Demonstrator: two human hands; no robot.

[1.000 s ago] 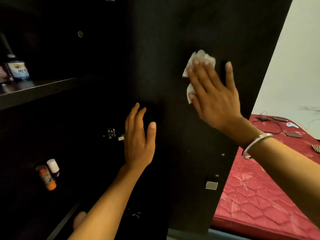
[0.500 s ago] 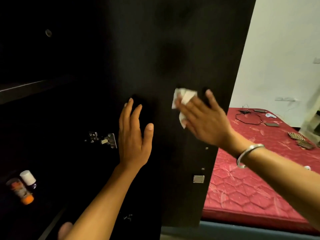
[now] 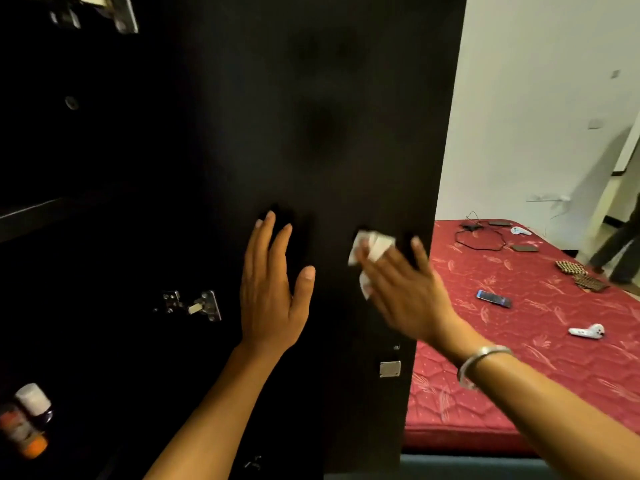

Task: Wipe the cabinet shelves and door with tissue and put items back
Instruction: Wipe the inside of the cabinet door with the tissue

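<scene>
Cabinet door point(image 3: 311, 133): we brace it with our flat left hand point(image 3: 273, 289) so our right hand point(image 3: 405, 289), fingers straight, can press the tissue point(image 3: 372, 245) against it.

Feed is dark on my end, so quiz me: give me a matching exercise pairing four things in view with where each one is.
Things:
1. tissue
2. left hand
3. hinge
4. phone

Places:
A. lying on the red mattress
B. flat on the cabinet door, holding nothing
C. pressed to the door under the right hand
D. at the door's left edge, left of the left hand

Pairs: 1-C, 2-B, 3-D, 4-A
</scene>
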